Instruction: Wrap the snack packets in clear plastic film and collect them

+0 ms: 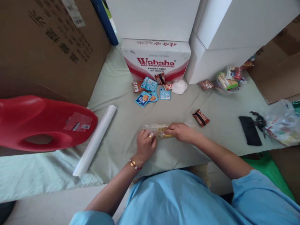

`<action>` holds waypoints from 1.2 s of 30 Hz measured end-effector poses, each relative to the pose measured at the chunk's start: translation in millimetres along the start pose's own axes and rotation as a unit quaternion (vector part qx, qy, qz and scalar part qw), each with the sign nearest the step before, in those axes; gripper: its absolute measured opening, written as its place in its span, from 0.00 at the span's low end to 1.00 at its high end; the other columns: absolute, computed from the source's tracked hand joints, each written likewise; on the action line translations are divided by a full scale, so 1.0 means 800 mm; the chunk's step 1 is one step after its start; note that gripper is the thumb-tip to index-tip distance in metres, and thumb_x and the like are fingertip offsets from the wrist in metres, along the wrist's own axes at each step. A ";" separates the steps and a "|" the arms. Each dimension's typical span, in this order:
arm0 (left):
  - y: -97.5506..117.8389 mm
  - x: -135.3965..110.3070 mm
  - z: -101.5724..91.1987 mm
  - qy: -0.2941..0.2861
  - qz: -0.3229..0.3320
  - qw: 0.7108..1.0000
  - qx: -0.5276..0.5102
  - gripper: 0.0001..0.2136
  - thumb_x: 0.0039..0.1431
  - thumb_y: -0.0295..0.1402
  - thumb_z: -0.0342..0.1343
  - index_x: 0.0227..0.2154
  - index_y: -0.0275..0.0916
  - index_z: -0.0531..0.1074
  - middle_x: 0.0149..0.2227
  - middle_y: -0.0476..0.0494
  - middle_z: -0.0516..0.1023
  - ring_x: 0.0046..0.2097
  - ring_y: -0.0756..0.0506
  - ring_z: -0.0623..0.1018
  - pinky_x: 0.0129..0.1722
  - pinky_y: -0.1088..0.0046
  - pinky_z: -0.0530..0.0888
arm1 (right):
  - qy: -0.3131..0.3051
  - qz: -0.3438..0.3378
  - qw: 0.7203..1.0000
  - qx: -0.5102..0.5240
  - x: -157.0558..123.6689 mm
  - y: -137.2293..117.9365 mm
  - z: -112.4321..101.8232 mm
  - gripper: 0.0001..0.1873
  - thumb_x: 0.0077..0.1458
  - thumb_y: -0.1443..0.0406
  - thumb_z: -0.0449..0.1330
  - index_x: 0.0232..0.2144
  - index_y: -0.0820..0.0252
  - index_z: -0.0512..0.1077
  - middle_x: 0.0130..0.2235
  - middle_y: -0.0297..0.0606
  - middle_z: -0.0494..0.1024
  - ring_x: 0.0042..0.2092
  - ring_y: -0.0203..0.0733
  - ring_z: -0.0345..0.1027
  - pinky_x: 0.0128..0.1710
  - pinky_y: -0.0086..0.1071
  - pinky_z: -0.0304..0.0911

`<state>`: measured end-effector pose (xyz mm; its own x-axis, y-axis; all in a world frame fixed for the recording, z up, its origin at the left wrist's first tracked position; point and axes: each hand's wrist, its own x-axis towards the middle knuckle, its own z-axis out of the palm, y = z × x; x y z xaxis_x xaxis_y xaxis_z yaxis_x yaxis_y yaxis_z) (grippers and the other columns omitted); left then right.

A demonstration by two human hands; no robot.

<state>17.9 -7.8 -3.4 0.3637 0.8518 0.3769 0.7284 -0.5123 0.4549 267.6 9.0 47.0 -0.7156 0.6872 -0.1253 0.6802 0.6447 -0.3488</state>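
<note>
Left hand [145,144] and right hand [181,132] both gripping a clear-wrapped yellow packet [162,132].
Left fingers curl over the packet's left end, right fingers close on its right part; packet is at the cloth-covered tabletop [173,109], before the torso, contact with cloth unclear. White roll [95,142] lies to the left, brown snack packet [201,118] to the right; farther, blue sachets [149,83] lie before the Wahaha carton [156,64].
</note>
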 end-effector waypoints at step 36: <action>0.096 0.018 0.021 -0.211 0.053 0.968 0.124 0.21 0.67 0.23 0.49 0.60 0.33 0.73 0.64 0.31 0.72 0.57 0.37 0.75 0.50 0.59 0.77 | 0.195 0.315 0.925 0.081 -0.058 0.007 -0.003 0.04 0.64 0.64 0.60 0.38 0.59 0.74 0.42 0.46 0.78 0.43 0.48 0.72 0.43 0.38 0.66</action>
<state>88.9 -33.2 23.1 0.6102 0.7919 0.0237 0.7725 -0.6014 0.2038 304.4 -18.5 53.2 -0.0518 0.9985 -0.0181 0.8876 0.0377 -0.4592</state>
